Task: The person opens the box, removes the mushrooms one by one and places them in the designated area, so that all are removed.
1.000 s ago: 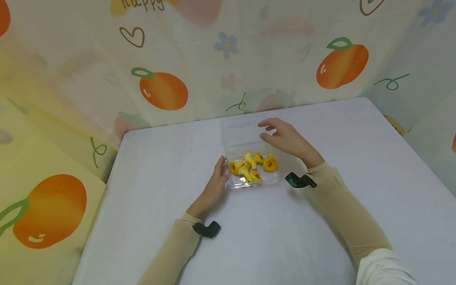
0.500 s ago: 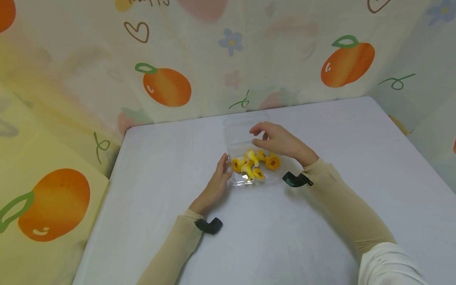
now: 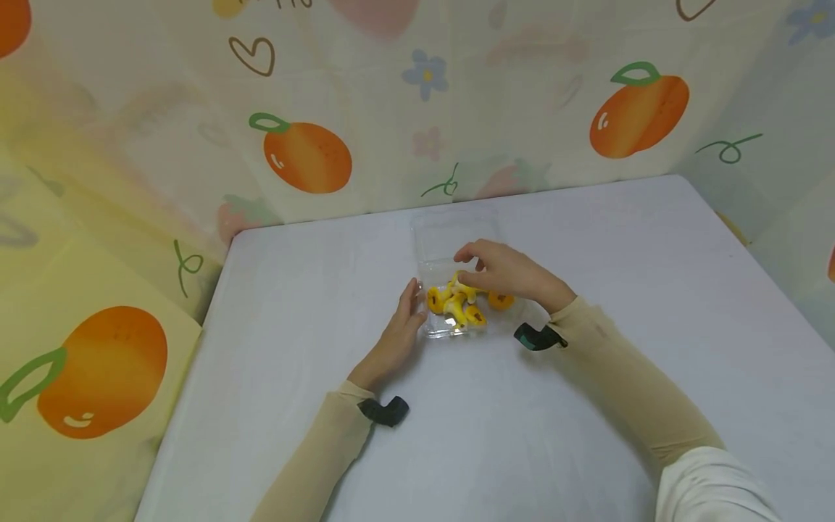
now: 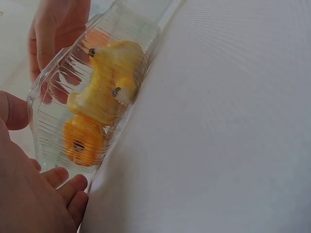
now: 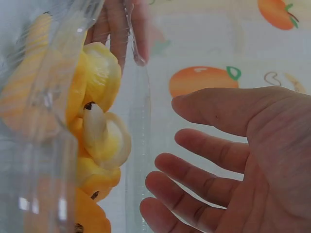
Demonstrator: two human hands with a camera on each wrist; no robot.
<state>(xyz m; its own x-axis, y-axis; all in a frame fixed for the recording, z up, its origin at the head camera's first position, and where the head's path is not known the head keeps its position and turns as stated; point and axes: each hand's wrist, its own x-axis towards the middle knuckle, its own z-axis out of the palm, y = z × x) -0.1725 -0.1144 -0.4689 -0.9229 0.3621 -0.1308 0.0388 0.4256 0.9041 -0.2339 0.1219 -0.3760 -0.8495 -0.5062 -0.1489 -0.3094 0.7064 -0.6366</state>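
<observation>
A clear plastic clamshell box (image 3: pixel 438 333) lies with its lid (image 3: pixel 443 239) folded back. Inside are several yellow mushroom-shaped pieces (image 3: pixel 454 307), some with dark marks. My left hand (image 3: pixel 391 339) rests against the box's left end, fingers extended along it. In the left wrist view, that hand (image 4: pixel 36 194) has its thumb and fingertips near the ribbed plastic wall. Above the pieces hovers my right hand (image 3: pixel 507 274), fingers loosely bent and thumb apart, partly hiding the pieces behind it. The right wrist view shows nothing between this hand's (image 5: pixel 252 165) thumb and fingers.
The box stands on a table with a white cloth (image 3: pixel 313 290), toward the back edge. Behind it hangs a curtain (image 3: pixel 378 138) printed with oranges, flowers and hearts. A yellow-toned printed cloth (image 3: pixel 98 261) hangs at the left.
My right hand has moved from over the lid leftward, then down and toward me, over the pieces. My left hand keeps its place at the box's end. The head view shifted slightly.
</observation>
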